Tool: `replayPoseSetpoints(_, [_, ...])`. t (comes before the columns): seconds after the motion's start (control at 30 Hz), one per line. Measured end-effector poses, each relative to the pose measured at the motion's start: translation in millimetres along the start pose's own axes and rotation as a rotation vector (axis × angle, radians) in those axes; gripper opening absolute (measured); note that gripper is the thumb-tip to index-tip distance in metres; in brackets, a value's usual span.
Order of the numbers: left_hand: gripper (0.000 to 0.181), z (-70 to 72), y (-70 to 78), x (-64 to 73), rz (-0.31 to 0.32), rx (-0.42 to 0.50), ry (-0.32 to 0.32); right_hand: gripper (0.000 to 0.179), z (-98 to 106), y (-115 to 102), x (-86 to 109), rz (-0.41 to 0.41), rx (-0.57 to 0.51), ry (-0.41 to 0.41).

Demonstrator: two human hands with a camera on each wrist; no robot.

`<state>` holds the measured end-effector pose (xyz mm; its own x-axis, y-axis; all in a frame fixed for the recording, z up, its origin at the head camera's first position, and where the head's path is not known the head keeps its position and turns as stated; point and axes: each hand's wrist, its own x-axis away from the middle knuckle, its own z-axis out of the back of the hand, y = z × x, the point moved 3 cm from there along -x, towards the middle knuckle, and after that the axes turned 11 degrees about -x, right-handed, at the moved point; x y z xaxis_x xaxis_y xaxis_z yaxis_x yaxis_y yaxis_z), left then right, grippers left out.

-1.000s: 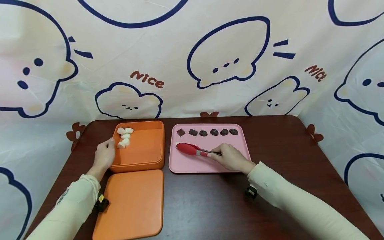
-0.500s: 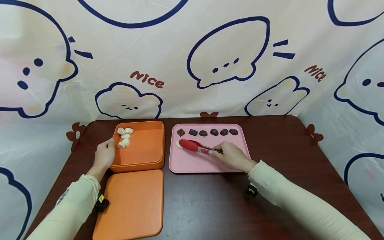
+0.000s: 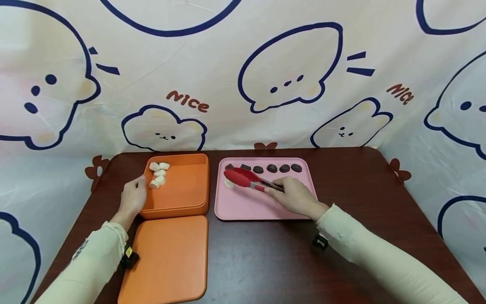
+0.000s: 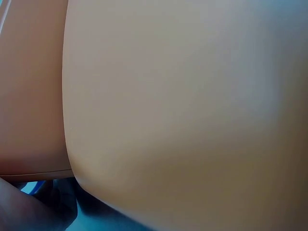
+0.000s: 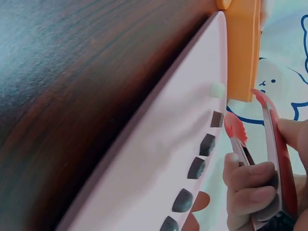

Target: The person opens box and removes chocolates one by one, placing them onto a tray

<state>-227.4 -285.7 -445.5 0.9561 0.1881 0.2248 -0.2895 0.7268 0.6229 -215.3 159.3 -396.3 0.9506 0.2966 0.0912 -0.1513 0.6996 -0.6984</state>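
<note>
My left hand [image 3: 133, 196] holds the left wall of an orange box [image 3: 186, 185]. Several white marshmallow-like pieces [image 3: 159, 172] lie in the box's left part. In my right hand [image 3: 296, 199] is a pair of tongs with red tips [image 3: 240, 177], raised over the left part of a pink tray [image 3: 262, 211]. The right wrist view shows the tong tips [image 5: 236, 127] spread, with nothing between them. One white piece [image 5: 217, 90] rests on the tray, apart from the tongs. Along the tray's far side runs a row of dark chocolates [image 3: 271, 168], two partly hidden by the tongs.
An orange lid [image 3: 167, 257] lies flat in front of the box and fills most of the left wrist view. The dark wooden table [image 3: 258, 261] extends in front of the tray and to its right. A printed curtain [image 3: 228, 126] hangs behind the table.
The tongs have lifted off the white piece and moved back and up, now covering part of the two leftmost chocolates. The white piece stays on the tray. My left hand keeps its place.
</note>
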Motion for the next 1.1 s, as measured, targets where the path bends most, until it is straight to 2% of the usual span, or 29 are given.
replayPoseSetpoints(0.13, [0.066,-0.9,1.7,-1.8,-0.004,-0.006,0.001,0.029,5,-7,0.1,0.023,-0.015,0.041])
replayPoseSetpoints(0.3, [0.066,-1.3,1.6,-3.5,-0.007,-0.028,0.009,0.043,5,-17,-1.7,0.038,-0.049,0.071])
replayPoseSetpoints(0.53, [0.069,-1.5,1.4,-2.6,-0.024,-0.054,0.029,0.047,-4,-32,-4.9,0.06,-0.072,0.062])
replayPoseSetpoints(0.93, [0.068,0.8,-0.3,1.2,-0.004,-0.032,0.015,0.053,-24,-60,-12.7,0.121,-0.067,0.058])
replayPoseSetpoints(1.1, [0.067,-1.0,0.1,0.2,0.002,-0.025,0.016,0.048,-31,-68,-16.1,0.143,-0.077,0.043])
